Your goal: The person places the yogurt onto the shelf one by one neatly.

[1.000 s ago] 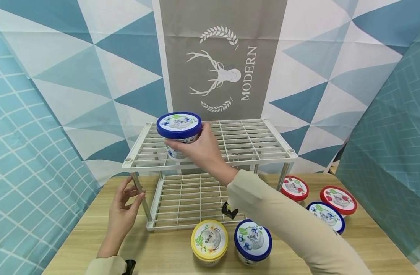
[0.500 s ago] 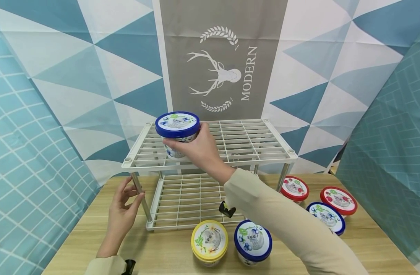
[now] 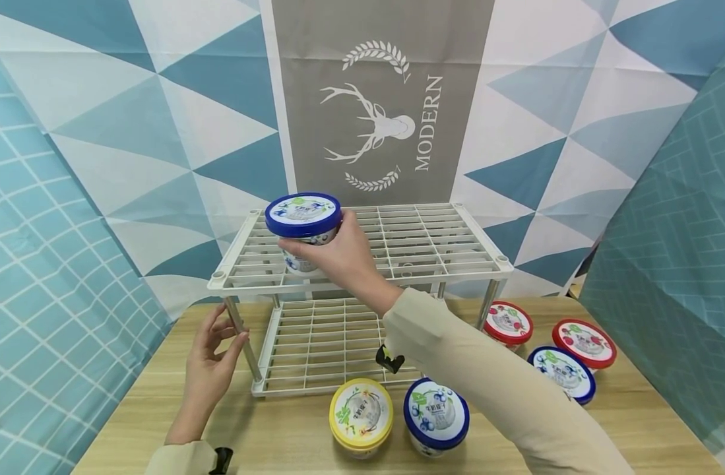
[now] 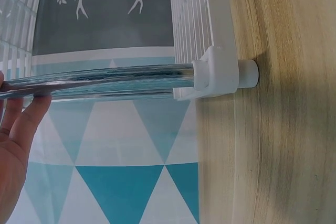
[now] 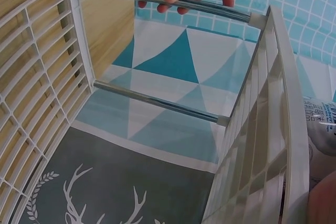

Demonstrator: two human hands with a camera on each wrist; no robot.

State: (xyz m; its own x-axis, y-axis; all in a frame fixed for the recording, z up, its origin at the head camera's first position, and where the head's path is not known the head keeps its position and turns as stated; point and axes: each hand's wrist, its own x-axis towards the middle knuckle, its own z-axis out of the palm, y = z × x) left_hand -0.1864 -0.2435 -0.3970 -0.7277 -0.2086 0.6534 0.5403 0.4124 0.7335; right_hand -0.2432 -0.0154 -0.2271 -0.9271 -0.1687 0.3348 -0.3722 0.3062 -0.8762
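Note:
In the head view, my right hand (image 3: pixel 351 256) grips a round food tub (image 3: pixel 303 212) with a blue lid and blueberry print. The tub is upright over the left part of the upper shelf (image 3: pixel 482 236) of a white two-tier rack. My left hand (image 3: pixel 212 359) holds the rack's front left metal post (image 3: pixel 252 359) between thumb and fingers. The left wrist view shows those fingertips (image 4: pixel 37 103) against the shiny post. Seen from the right wrist, the thumb lies over the post, while the tub's printed side (image 5: pixel 321 129) shows at the right edge.
A yellow-lidded tub (image 3: pixel 361 414) and a blue-lidded tub (image 3: pixel 437 415) stand in front of the rack. On the right are two red-lidded tubs (image 3: pixel 508 322) (image 3: pixel 584 343) and another blue-lidded tub (image 3: pixel 561 375). A patterned curtain (image 3: pixel 220 99) hangs behind the wooden table (image 3: pixel 291 435).
My right hand has shifted slightly left with the blue-lidded tub. The left hand keeps its hold on the post, and the head view has tilted very slightly.

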